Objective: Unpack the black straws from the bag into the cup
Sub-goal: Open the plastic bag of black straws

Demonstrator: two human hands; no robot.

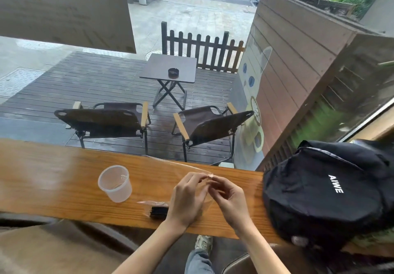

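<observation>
Long wooden desk (53, 180) runs along the window, and on its right end sits a black backpack (326, 190) with white lettering, zipped up, contents hidden. Over to the left stands the clear plastic cup (115, 183), upright, tilted in this wide view, nothing inside it. Between cup and backpack lies the clear bag (153, 203), thin and see-through, stretched across the desk under both hands. The black straws (158, 211) are in there, a tight bundle lying flat near the desk's front edge, just beside the left wrist and well apart from the cup. Left hand (187, 197) and right hand (229, 199) meet above the bag, fingers (217, 181) curled narrow, both pinching a small bit of the bag's film at its far end.
</observation>
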